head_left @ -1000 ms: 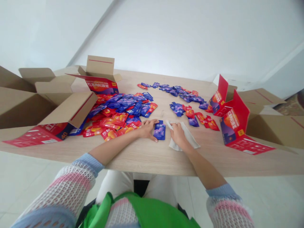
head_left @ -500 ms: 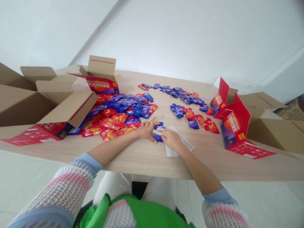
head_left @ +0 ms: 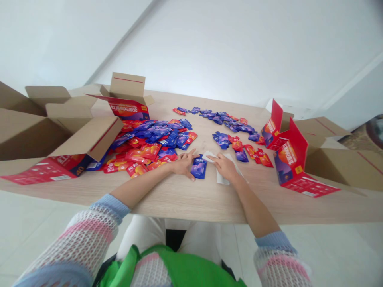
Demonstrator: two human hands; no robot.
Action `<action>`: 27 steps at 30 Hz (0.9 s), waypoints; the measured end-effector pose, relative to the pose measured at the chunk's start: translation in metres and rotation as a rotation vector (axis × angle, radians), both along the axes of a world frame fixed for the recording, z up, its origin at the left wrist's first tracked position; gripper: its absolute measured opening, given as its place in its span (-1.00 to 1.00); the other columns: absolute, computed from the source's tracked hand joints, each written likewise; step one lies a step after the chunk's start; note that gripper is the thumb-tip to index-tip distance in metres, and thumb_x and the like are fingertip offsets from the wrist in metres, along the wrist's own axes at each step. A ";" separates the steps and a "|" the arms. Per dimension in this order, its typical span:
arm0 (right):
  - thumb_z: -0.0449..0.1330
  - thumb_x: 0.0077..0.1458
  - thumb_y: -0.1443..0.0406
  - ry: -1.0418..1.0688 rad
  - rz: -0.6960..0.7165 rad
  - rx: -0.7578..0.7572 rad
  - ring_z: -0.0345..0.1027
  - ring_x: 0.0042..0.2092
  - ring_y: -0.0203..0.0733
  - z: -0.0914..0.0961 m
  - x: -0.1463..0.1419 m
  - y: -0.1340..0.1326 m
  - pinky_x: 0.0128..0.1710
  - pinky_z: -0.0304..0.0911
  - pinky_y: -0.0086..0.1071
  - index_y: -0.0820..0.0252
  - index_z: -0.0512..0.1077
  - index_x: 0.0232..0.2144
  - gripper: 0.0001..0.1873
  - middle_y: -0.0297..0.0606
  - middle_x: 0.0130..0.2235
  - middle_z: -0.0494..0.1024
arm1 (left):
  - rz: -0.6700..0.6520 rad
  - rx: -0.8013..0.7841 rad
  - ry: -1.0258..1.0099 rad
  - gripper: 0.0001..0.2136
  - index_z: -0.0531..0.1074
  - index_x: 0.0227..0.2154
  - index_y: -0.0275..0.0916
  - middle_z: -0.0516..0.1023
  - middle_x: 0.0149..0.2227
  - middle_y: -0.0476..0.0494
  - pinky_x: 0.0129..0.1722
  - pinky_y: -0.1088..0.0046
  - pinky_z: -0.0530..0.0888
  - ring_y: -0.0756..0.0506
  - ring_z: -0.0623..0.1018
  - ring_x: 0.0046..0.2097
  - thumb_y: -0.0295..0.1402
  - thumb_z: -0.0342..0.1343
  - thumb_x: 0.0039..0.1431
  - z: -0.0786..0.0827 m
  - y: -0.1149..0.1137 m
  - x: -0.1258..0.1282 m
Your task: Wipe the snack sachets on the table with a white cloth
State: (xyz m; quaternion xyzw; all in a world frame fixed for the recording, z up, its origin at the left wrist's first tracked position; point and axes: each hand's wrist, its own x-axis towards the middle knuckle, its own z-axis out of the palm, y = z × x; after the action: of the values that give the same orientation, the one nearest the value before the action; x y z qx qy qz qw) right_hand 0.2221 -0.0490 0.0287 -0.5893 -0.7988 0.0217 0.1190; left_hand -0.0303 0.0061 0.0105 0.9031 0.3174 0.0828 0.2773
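A blue-purple sachet [head_left: 198, 167] lies flat on the table between my hands, its printed front showing. My left hand [head_left: 183, 163] rests at the sachet's left edge with its fingers spread, holding nothing. In my right hand [head_left: 224, 165] is a white tissue [head_left: 224, 177], gripped under the fingers just right of the sachet and hanging out below the palm. A large pile of red sachets [head_left: 140, 153] and blue sachets [head_left: 158, 129] lies left of and beyond my left hand.
Open cartons stand at the left [head_left: 101, 139] and behind the pile [head_left: 128, 109]. Two more cartons [head_left: 289, 163] [head_left: 273, 129] stand at the right. Smaller groups of sachets [head_left: 221, 139] lie across the table's middle and back. The table's front edge [head_left: 191, 218] runs before my lap.
My right hand has moved right with the tissue, off the blue sachet, whose front is now uncovered. My left hand has barely moved.
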 end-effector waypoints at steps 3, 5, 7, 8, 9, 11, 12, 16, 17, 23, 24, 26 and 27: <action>-0.06 0.24 0.34 0.125 0.203 0.032 0.25 -0.15 -0.20 0.003 -0.007 -0.007 -0.15 0.18 -0.39 -0.10 0.13 0.22 -0.49 -0.22 -0.16 0.30 | 0.018 -0.024 -0.009 0.37 -0.65 0.25 -0.25 0.02 0.28 -0.45 0.16 -0.11 -0.25 -0.45 -0.18 0.31 0.17 0.27 -0.36 0.001 0.000 -0.002; -0.05 0.25 0.31 0.147 0.318 -0.014 0.25 -0.16 -0.22 0.003 -0.018 -0.013 -0.15 0.17 -0.40 -0.11 0.16 0.21 -0.51 -0.23 -0.15 0.29 | 0.023 -0.022 -0.008 0.38 -0.63 0.26 -0.26 0.03 0.27 -0.44 0.17 -0.09 -0.24 -0.45 -0.15 0.30 0.18 0.27 -0.39 0.002 -0.002 -0.002; -0.04 0.25 0.27 0.097 0.389 -0.092 0.25 -0.19 -0.25 0.003 -0.029 -0.019 -0.18 0.16 -0.42 -0.17 0.20 0.18 -0.54 -0.26 -0.16 0.29 | 0.007 -0.008 -0.018 0.38 -0.61 0.26 -0.25 0.04 0.27 -0.41 0.18 -0.07 -0.22 -0.44 -0.09 0.29 0.18 0.28 -0.41 0.004 -0.003 -0.003; -0.03 0.25 0.25 0.059 0.400 -0.127 0.25 -0.21 -0.27 0.002 -0.033 -0.020 -0.20 0.15 -0.44 -0.19 0.21 0.17 -0.55 -0.27 -0.16 0.29 | 0.000 -0.001 -0.023 0.38 -0.60 0.27 -0.24 0.04 0.27 -0.40 0.18 -0.06 -0.21 -0.44 -0.07 0.29 0.18 0.28 -0.41 0.004 -0.004 -0.003; -0.02 0.25 0.24 0.021 0.395 -0.155 0.25 -0.22 -0.28 0.002 -0.036 -0.021 -0.22 0.14 -0.45 -0.22 0.21 0.16 -0.56 -0.29 -0.16 0.29 | -0.004 0.006 -0.024 0.38 -0.59 0.27 -0.24 0.05 0.27 -0.39 0.18 -0.05 -0.20 -0.44 -0.05 0.28 0.18 0.28 -0.42 0.005 -0.005 -0.002; -0.02 0.26 0.23 -0.037 0.356 -0.190 0.24 -0.23 -0.30 0.003 -0.039 -0.020 -0.25 0.12 -0.47 -0.25 0.21 0.15 -0.56 -0.30 -0.15 0.28 | -0.004 0.014 -0.010 0.36 -0.58 0.27 -0.24 0.04 0.28 -0.38 0.18 -0.05 -0.21 -0.44 -0.04 0.28 0.18 0.27 -0.40 0.006 -0.005 -0.002; -0.03 0.26 0.24 -0.055 0.331 -0.200 0.24 -0.23 -0.30 0.004 -0.038 -0.019 -0.26 0.11 -0.47 -0.25 0.21 0.15 -0.56 -0.30 -0.15 0.28 | -0.012 0.018 0.005 0.35 -0.57 0.27 -0.24 0.02 0.28 -0.38 0.18 -0.05 -0.21 -0.45 -0.06 0.28 0.19 0.26 -0.38 0.007 -0.005 -0.003; -0.06 0.27 0.29 -0.096 0.235 -0.207 0.24 -0.22 -0.30 0.008 -0.034 -0.011 -0.28 0.09 -0.50 -0.26 0.21 0.15 -0.54 -0.29 -0.16 0.28 | -0.092 0.045 0.060 0.30 -0.59 0.27 -0.28 -0.08 0.31 -0.39 0.18 -0.05 -0.26 -0.43 -0.15 0.30 0.22 0.18 -0.29 0.008 -0.004 -0.004; -0.07 0.27 0.30 -0.105 0.211 -0.202 0.24 -0.22 -0.29 0.009 -0.033 -0.010 -0.28 0.09 -0.50 -0.26 0.21 0.16 -0.54 -0.29 -0.17 0.28 | -0.106 0.045 0.067 0.28 -0.60 0.27 -0.29 -0.09 0.32 -0.39 0.19 -0.05 -0.28 -0.43 -0.17 0.31 0.23 0.15 -0.26 0.009 -0.004 -0.004; -0.12 0.27 0.31 -0.149 0.037 -0.159 0.27 -0.23 -0.23 0.002 -0.028 -0.001 -0.25 0.11 -0.46 -0.26 0.13 0.20 -0.50 -0.24 -0.12 0.30 | -0.036 -0.022 0.097 0.18 -0.61 0.27 -0.27 -0.09 0.32 -0.36 0.19 -0.05 -0.25 -0.43 -0.20 0.31 0.19 0.09 -0.14 0.011 -0.004 0.001; -0.12 0.27 0.31 -0.149 0.000 -0.140 0.27 -0.23 -0.22 0.001 -0.026 0.001 -0.25 0.11 -0.45 -0.25 0.10 0.21 -0.49 -0.23 -0.11 0.30 | -0.018 -0.030 0.103 0.20 -0.61 0.27 -0.26 -0.09 0.32 -0.35 0.18 -0.06 -0.24 -0.44 -0.19 0.31 0.17 0.13 -0.17 0.012 -0.003 0.002; -0.09 0.26 0.30 -0.128 -0.045 -0.093 0.28 -0.20 -0.20 -0.003 -0.019 0.004 -0.23 0.13 -0.43 -0.20 0.08 0.23 -0.49 -0.21 -0.09 0.30 | 0.005 -0.055 0.114 0.25 -0.63 0.26 -0.24 -0.08 0.32 -0.33 0.18 -0.07 -0.24 -0.46 -0.19 0.30 0.11 0.20 -0.23 0.013 -0.002 0.002; -0.07 0.26 0.28 -0.103 -0.049 -0.070 0.28 -0.19 -0.19 -0.004 -0.014 0.005 -0.22 0.14 -0.42 -0.16 0.09 0.23 -0.49 -0.20 -0.09 0.29 | 0.010 -0.068 0.115 0.26 -0.64 0.25 -0.23 -0.06 0.32 -0.32 0.18 -0.06 -0.24 -0.45 -0.18 0.30 0.09 0.22 -0.24 0.013 -0.001 0.002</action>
State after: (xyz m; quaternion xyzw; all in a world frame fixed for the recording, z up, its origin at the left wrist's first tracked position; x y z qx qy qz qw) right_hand 0.2078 -0.0444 0.0244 -0.6127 -0.7881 0.0166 0.0577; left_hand -0.0282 0.0050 0.0236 0.8947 0.3401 0.0215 0.2886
